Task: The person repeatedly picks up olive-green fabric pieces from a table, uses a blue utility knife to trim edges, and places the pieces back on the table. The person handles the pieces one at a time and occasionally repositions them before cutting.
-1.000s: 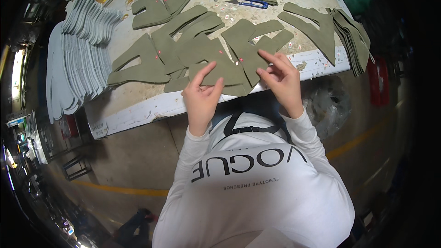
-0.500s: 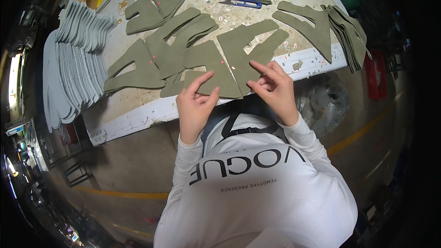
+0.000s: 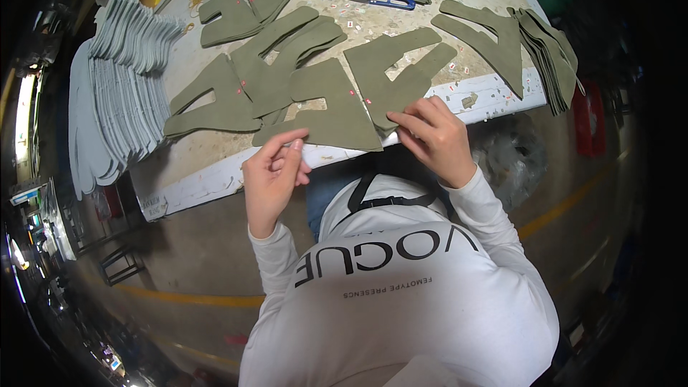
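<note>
Two olive-green cut fabric pieces lie side by side at the table's near edge, the left piece (image 3: 337, 118) and the right piece (image 3: 380, 64), each with a small red sticker by their meeting edges. My right hand (image 3: 437, 136) pinches the near corner of the right piece, which lifts a little there. My left hand (image 3: 272, 175) is over the table's edge beside the left piece; its index finger stretches along that piece's near edge, the thumb is apart from it, and nothing shows in its grasp. The other left fingers curl loosely.
More olive stacks (image 3: 208, 97) lie to the left and behind. Blue thread snips (image 3: 383, 0) rest at the back. A tall row of grey pieces (image 3: 125, 93) stands far left. Olive pieces (image 3: 548, 57) overhang the right edge. Small labels and scraps dot the table (image 3: 193, 193).
My left hand has drawn back to the left, off the left piece. My right hand has shifted slightly right and closed on the right piece's near corner, which is now raised.
</note>
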Motion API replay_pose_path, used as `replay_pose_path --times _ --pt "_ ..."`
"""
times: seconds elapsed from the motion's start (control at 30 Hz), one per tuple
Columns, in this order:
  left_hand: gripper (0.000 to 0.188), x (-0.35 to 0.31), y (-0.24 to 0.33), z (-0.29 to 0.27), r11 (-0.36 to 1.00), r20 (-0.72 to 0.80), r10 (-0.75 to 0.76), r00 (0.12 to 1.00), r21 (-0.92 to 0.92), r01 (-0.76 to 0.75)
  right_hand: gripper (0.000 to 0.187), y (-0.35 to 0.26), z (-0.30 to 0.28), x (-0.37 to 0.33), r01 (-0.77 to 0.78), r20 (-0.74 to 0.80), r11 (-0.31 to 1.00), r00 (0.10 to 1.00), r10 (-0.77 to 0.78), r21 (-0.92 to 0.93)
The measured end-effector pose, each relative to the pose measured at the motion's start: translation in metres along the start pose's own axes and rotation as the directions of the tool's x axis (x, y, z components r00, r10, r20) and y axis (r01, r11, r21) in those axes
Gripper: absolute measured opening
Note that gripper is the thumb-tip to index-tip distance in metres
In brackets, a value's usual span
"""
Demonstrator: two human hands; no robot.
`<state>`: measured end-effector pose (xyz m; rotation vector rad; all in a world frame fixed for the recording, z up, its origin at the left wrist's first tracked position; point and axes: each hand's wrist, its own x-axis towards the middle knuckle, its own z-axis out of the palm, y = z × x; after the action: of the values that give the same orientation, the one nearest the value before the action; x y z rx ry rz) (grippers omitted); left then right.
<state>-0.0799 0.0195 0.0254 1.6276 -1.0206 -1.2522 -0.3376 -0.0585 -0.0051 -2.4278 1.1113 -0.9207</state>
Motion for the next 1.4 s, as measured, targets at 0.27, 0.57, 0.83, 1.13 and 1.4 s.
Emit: replay_pose_path --times 0.27,0.57,0.83,1.13,1.4 --pt "0.04 0.038 0.007 0.068 0.967 0.127 0.169 0.977 -0.212 -0.139 0.029 -0.028 0.004 -0.014 -0.149 -0.143 0.963 0.972 0.184 0.223" --pt "0.053 0.015 0.025 0.029 0.803 0.106 0.497 0.862 0.321 -0.502 0.018 -0.022 -0.005 -0.007 -0.27 -0.105 0.888 0.938 0.33 0.372" --pt "0.054 0.002 -0.012 -0.063 0.957 -0.097 0.282 0.955 0.1 -0.272 0.041 -0.011 0.025 0.03 -0.317 0.143 0.566 0.933 0.331 0.761" --pt "0.057 -0.006 -0.018 -0.059 0.927 -0.16 0.31 0.937 -0.169 -0.336 0.036 -0.021 0.038 0.052 -0.051 0.13 0.951 0.991 0.011 0.304" --pt "0.064 -0.062 -0.004 -0.104 0.776 -0.355 0.468 0.81 -0.273 -0.568 0.031 -0.021 0.032 0.059 -0.19 0.094 0.921 0.981 0.168 0.339"
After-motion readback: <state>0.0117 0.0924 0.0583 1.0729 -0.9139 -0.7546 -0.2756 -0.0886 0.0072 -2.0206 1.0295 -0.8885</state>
